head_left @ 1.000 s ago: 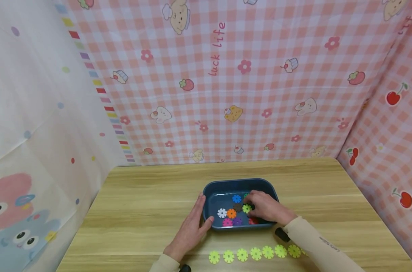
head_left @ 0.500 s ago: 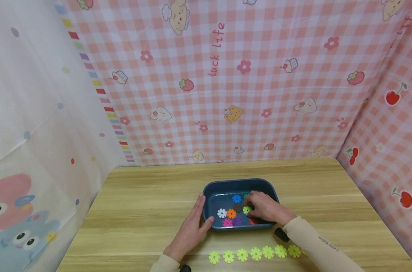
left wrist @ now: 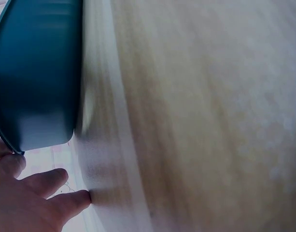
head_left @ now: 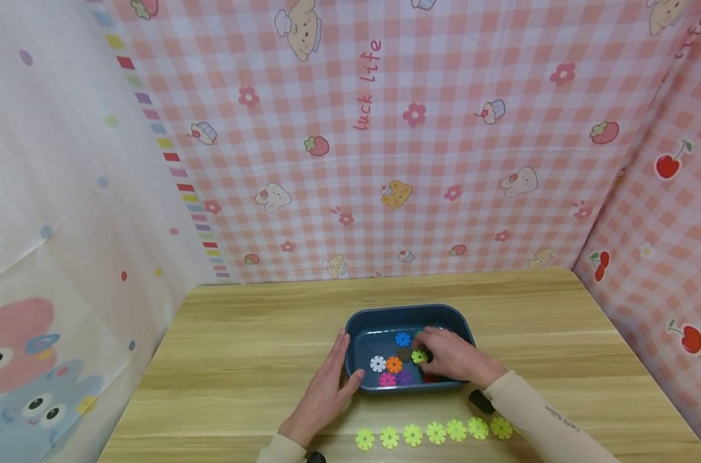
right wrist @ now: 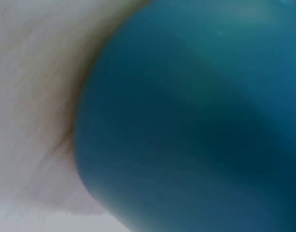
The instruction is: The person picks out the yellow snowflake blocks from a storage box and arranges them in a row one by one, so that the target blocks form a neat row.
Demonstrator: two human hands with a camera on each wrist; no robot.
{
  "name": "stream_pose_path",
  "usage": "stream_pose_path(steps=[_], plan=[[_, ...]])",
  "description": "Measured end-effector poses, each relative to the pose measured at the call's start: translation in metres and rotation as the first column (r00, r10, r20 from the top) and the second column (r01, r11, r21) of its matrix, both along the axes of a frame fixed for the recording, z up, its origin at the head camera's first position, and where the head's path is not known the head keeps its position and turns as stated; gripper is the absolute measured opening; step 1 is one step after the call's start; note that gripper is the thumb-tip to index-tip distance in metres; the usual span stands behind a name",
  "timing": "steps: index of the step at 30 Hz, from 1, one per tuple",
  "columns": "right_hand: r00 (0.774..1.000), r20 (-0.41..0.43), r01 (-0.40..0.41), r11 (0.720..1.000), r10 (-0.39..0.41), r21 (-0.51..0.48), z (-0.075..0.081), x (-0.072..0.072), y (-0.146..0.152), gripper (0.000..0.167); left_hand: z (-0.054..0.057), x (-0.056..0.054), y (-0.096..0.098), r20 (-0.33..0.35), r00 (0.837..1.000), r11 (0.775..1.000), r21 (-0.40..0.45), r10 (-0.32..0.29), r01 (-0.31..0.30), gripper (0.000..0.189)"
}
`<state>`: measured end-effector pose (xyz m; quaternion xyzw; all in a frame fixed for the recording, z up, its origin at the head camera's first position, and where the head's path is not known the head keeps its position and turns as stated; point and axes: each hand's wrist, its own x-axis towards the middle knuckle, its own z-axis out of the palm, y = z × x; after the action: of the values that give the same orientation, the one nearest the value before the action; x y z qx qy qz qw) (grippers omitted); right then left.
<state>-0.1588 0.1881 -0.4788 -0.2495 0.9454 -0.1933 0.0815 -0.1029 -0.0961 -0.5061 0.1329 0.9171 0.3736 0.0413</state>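
Observation:
A dark blue tray point(head_left: 368, 313) with raised walls stands on the table, holding several notched plastic discs, among them a white disc point(head_left: 377, 364), an orange disc point(head_left: 393, 364) and a blue disc point(head_left: 403, 339). My left hand point(head_left: 323, 392) rests against the tray's left end, fingers straight, thumb at the front corner; the left wrist view shows fingers beside the tray's outer wall. Inside the right part of the tray, my right hand point(head_left: 457, 355) has curled fingers and pinches a yellow-green disc point(head_left: 418, 357). In the right wrist view the tray wall point(right wrist: 186, 135) hides the fingers.
A row of several yellow-green discs point(head_left: 412, 435) lies in front of the tray, its right end partly under the right sleeve point(head_left: 541, 415). The wooden table point(head_left: 258, 334) meets a checked cloth point(head_left: 350, 161) at the back. Cloths also hang at both sides.
Both hands stay almost where they were. The right fingers and the yellow-green disc shift slightly within the tray, and the red disc beneath the hand is now more covered.

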Motion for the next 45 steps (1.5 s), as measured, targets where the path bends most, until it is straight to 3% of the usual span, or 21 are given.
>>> stream_pose_path(steps=[31,38,45], plan=[[0.985,-0.172,-0.004,0.983,-0.028,-0.184,0.03,0.026,0.03,0.026,-0.001,-0.001,-0.001,-0.022,1.0,1.0,0.0,0.0,0.0,0.077],[0.967,-0.252,-0.027,0.972,-0.033,-0.232,0.033,0.038,0.047,0.025,-0.003,-0.003,-0.002,-0.044,0.999,1.0,-0.009,-0.02,0.02,0.078],[0.929,-0.358,-0.007,0.963,-0.094,-0.271,0.031,0.055,0.062,0.027,-0.002,-0.002,-0.003,-0.018,1.0,1.0,-0.015,-0.011,0.01,0.078]])
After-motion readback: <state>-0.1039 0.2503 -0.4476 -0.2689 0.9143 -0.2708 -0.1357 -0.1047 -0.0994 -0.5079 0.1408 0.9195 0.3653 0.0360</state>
